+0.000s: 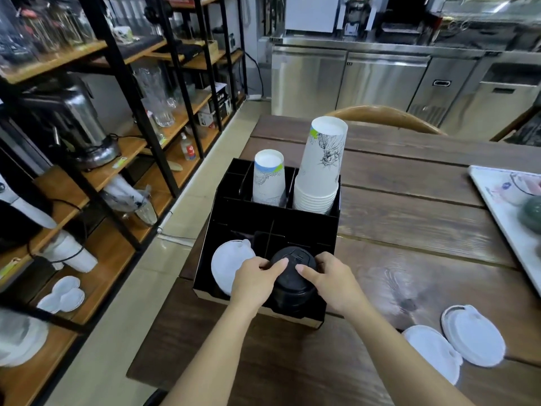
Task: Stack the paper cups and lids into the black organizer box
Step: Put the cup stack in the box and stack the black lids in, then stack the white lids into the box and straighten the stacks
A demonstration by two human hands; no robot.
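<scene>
Both my hands are on the stack of black lids [293,276] in the front right compartment of the black organizer box [328,227]: left hand [254,278] and right hand [333,278] clasp its sides, index fingers on top. Stack axis vertical, tops facing up. White lids [227,266] lean tilted in the front left slot. Rear slots: short cup stack [268,178] and tall cup stack [320,168], both upside down, upright. Two loose white lids [456,344] lie flat on the wooden table [409,200], right of the box.
</scene>
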